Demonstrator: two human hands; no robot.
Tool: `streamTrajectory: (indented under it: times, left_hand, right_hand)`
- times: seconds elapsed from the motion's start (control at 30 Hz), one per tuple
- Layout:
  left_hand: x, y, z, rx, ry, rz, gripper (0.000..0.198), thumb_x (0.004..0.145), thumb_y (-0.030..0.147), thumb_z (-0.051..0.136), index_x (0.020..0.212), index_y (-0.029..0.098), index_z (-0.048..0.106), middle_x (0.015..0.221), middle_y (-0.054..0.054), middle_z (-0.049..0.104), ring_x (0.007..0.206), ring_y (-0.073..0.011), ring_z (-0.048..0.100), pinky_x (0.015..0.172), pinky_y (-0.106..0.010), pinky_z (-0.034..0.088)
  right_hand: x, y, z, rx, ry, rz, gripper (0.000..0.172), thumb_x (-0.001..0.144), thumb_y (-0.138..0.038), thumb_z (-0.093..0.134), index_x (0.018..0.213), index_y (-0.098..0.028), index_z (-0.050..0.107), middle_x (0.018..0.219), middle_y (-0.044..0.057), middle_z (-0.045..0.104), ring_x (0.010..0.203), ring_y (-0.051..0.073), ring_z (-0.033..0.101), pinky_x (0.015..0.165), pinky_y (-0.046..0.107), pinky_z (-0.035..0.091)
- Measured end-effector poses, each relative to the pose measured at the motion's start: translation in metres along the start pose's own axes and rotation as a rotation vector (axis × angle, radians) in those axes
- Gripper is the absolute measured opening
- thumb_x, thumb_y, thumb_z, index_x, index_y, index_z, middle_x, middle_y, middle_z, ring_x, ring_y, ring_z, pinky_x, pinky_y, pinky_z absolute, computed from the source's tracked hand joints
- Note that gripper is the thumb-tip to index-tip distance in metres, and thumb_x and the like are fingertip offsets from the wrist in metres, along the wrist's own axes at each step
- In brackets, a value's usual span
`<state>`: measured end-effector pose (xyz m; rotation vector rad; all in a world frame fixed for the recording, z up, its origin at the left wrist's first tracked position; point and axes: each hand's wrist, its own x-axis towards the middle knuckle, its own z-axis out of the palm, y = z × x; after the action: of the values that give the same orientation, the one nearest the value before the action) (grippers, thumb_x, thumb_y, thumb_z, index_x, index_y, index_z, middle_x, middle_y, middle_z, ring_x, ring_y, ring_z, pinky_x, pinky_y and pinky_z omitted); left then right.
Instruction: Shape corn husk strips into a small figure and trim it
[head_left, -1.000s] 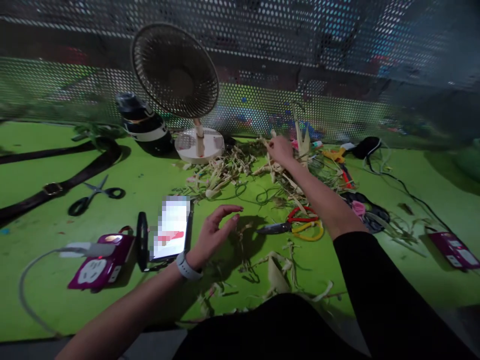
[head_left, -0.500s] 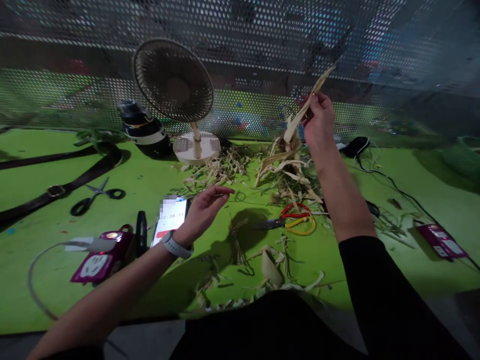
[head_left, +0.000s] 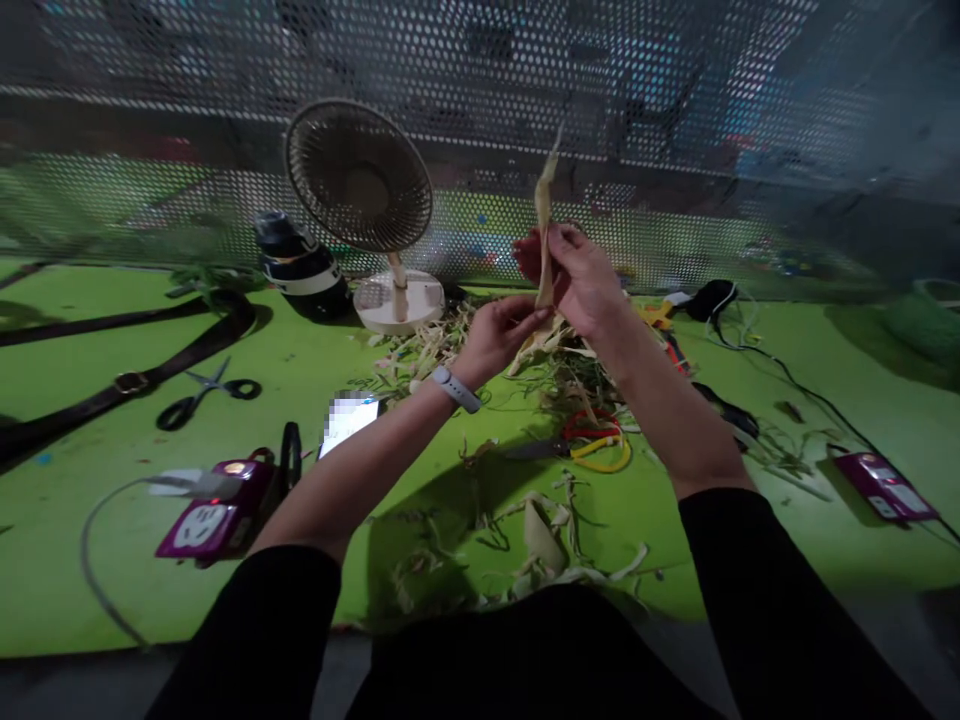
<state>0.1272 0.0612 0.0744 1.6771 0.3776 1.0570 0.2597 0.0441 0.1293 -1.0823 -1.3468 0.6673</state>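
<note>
A long pale dried husk strip (head_left: 544,200) stands nearly upright above the table, narrowing to a wispy tip. Its middle is pinched between the thumb and fingers of my right hand (head_left: 586,280). Lower down, my left hand (head_left: 496,338) closes its thumb and fingers on the strip's bottom end. Beneath both hands spreads a heap of dry husk scraps and stems (head_left: 577,375), partly hidden by my arms. Scissors with red and yellow handles (head_left: 600,450) lie just in front of the heap. Nearer my body are more loose husk pieces (head_left: 541,535).
A round fan (head_left: 367,190) and a dark bottle (head_left: 304,270) stand at the back left, before a perforated metal screen (head_left: 480,120). Black scissors (head_left: 202,392), a belt (head_left: 172,365), a phone (head_left: 349,420) and a purple power strip (head_left: 217,510) lie left; another purple strip (head_left: 881,485) sits right.
My right hand has moved left and slightly down with the husk strip, which has turned more upright. My left hand has risen from beside the phone to the strip's lower end and closed on it.
</note>
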Motion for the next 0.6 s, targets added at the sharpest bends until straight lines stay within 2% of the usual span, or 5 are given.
streamTrajectory:
  times: [0.13,0.27,0.37,0.47,0.6]
  left_hand:
    - [-0.016,-0.002,-0.007,-0.172,0.022,-0.115,0.026,0.073,0.039,0.074,0.074,0.014,0.066,0.070,0.000,0.064,0.065,-0.0084,0.057,0.063,-0.022,0.048]
    - [-0.038,0.000,-0.018,-0.125,0.088,-0.284,0.031,0.067,0.041,0.078,0.070,0.014,0.062,0.064,0.001,0.063,0.055,-0.0068,0.055,0.050,-0.019,0.046]
    - [-0.054,-0.001,-0.020,-0.143,0.124,-0.373,0.034,0.067,0.042,0.077,0.071,0.015,0.058,0.067,0.000,0.064,0.059,-0.0084,0.060,0.051,-0.019,0.049]
    - [-0.067,-0.005,-0.020,-0.182,0.100,-0.437,0.034,0.068,0.042,0.076,0.073,0.015,0.056,0.069,0.000,0.064,0.062,-0.0090,0.063,0.054,-0.020,0.052]
    - [-0.078,-0.009,-0.021,-0.163,0.081,-0.496,0.034,0.068,0.040,0.076,0.074,0.016,0.054,0.070,0.001,0.063,0.064,-0.0096,0.063,0.055,-0.021,0.052]
  right_hand:
    - [-0.028,0.006,0.005,-0.025,-0.201,0.157,0.046,0.074,-0.063,0.065,0.082,-0.018,0.067,0.074,0.003,0.067,0.078,0.017,0.065,0.071,0.032,0.054]
    - [-0.054,0.017,0.007,-0.067,-0.135,0.168,0.040,0.063,-0.055,0.077,0.066,-0.017,0.065,0.066,0.001,0.065,0.065,0.015,0.059,0.065,0.030,0.050]
    - [-0.065,0.025,0.012,-0.175,-0.077,0.185,0.043,0.058,-0.055,0.079,0.059,-0.017,0.058,0.059,-0.002,0.058,0.056,0.011,0.051,0.055,0.027,0.043]
    - [-0.071,0.034,0.016,-0.197,-0.074,0.241,0.048,0.055,-0.056,0.081,0.059,-0.019,0.051,0.056,-0.005,0.051,0.053,0.010,0.046,0.049,0.025,0.037]
    - [-0.078,0.045,0.018,-0.100,-0.121,0.264,0.050,0.055,-0.056,0.081,0.066,-0.020,0.049,0.061,-0.006,0.049,0.055,0.010,0.045,0.051,0.025,0.037]
